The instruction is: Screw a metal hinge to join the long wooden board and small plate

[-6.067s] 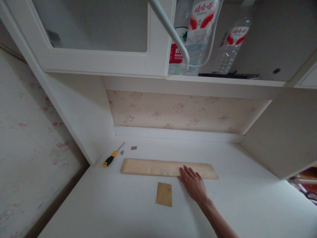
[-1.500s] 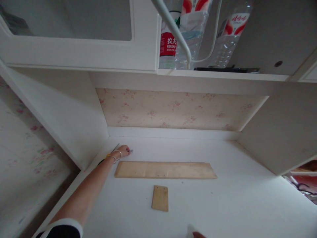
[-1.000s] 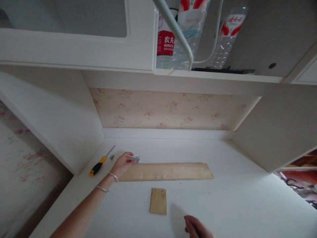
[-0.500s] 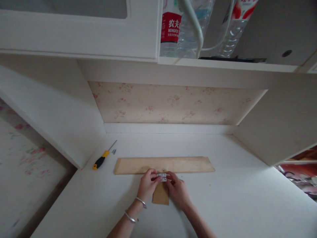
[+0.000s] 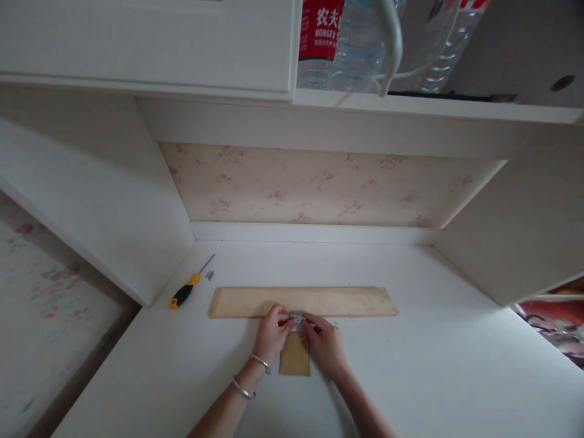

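Observation:
My left hand [image 5: 272, 332] and my right hand [image 5: 323, 342] meet over the white desk and pinch a small metal hinge [image 5: 296, 317] between their fingertips. The hinge sits at the near edge of a long pale wooden strip [image 5: 347, 302], just above a small tan wooden piece [image 5: 295, 360] that lies between my hands. Both wrists rest low over the desk; the left one wears two bangles.
A yellow and black screwdriver [image 5: 185, 292] lies at the far left with small screws [image 5: 209, 275] beside its tip. White side panels close in the desk [image 5: 433, 377] left and right. Water bottles [image 5: 347, 42] stand on the shelf above, behind a white bar.
My left hand picked the hinge up near the screwdriver and carried it to the middle. My right hand came in from below, and both now hold the hinge at the strip's edge.

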The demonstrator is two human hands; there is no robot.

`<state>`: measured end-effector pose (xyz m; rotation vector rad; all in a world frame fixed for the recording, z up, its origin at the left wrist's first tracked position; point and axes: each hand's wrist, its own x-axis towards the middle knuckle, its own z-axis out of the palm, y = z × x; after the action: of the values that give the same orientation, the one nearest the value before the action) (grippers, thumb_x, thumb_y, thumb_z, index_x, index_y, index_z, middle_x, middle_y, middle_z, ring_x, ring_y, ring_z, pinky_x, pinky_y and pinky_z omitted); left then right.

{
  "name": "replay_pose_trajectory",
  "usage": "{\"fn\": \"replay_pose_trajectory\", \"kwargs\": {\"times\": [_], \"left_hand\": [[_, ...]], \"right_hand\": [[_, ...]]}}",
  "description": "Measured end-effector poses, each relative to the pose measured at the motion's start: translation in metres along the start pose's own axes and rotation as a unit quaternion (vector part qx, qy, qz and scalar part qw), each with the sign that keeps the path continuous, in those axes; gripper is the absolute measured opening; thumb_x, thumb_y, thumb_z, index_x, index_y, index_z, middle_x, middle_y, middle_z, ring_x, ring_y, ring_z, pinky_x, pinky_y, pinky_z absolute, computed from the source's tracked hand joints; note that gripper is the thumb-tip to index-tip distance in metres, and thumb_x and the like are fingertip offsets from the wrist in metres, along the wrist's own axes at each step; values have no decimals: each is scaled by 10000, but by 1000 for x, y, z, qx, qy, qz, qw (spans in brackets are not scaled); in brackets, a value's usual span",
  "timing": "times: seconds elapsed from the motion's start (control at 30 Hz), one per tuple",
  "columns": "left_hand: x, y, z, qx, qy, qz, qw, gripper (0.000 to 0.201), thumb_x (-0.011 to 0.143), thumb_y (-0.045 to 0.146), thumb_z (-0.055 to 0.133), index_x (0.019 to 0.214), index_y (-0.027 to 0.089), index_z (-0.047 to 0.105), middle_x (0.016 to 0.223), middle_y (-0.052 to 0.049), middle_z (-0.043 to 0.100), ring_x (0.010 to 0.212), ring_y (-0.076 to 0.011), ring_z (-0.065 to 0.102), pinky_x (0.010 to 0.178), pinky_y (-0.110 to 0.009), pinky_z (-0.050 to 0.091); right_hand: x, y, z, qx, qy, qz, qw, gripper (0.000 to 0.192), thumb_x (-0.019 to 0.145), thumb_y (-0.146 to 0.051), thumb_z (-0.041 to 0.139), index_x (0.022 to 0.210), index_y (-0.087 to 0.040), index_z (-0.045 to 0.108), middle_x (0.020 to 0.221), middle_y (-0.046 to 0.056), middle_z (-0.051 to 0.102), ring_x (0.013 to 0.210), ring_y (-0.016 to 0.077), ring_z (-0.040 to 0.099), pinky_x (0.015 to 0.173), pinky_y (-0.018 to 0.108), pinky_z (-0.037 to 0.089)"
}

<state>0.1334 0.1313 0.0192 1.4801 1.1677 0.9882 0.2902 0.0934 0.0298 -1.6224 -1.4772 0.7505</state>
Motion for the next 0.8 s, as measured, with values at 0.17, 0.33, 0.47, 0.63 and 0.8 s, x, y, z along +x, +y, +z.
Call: {"fn": "replay_pose_trajectory", "kwargs": {"times": [0.17,0.33,0.47,0.63,0.8], "left_hand": [[-2,1,-3,39,31,-6,999,179,783,328,584,867,181,526,829,-63,688,790,-192,660,696,-269,480],[-3,2,-3,66,36,-14,997,160,791,322,574,856,177,551,835,-69,690,772,-191,660,673,-265,476],[-5,4,-2,82,43,-14,996,147,788,314,578,845,179,566,819,-64,692,758,-189,660,671,-264,472],[-7,5,-1,113,60,-9,992,128,794,293,568,855,181,576,815,-55,687,771,-180,657,691,-270,477],[-8,7,0,136,76,4,988,164,809,336,552,830,175,578,799,-60,676,746,-182,649,679,-280,478]], "right_hand": [[2,-3,1,-53,-7,-1,999,319,845,-384,474,1028,-228,684,1022,39,690,895,196,634,807,322,467],[0,-8,0,-72,-3,-23,997,342,878,-389,417,1029,-230,680,1041,47,677,922,190,624,832,318,463],[-1,-10,0,-86,-5,-30,996,350,888,-381,398,1051,-241,675,1025,50,675,891,182,626,806,307,473],[-3,-11,0,-92,-2,-37,995,345,894,-379,402,1060,-245,672,1027,49,671,884,171,625,795,286,469],[-4,-9,1,-93,2,-39,995,341,898,-362,402,1075,-236,665,1047,49,664,889,169,623,811,278,464]]}}
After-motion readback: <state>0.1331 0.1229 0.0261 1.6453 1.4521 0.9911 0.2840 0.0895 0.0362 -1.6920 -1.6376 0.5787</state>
